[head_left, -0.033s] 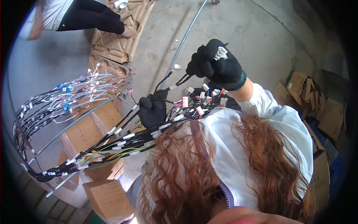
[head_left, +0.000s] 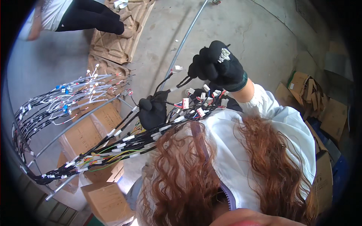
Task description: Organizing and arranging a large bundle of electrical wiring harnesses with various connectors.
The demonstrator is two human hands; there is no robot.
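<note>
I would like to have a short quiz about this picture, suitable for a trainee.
1. True or false: the right hand is higher in the picture than the left hand.
2. What does the left hand grip? A) a cardboard box; B) black cable; C) scissors.
3. Fill in: the other person's black trousers show at the picture's upper ____.

Key: 1 true; 2 B; 3 left.

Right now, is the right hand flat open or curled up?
Curled up: the right hand has its black-gloved fingers bent in, and a white-banded black cable runs up to them.
</note>
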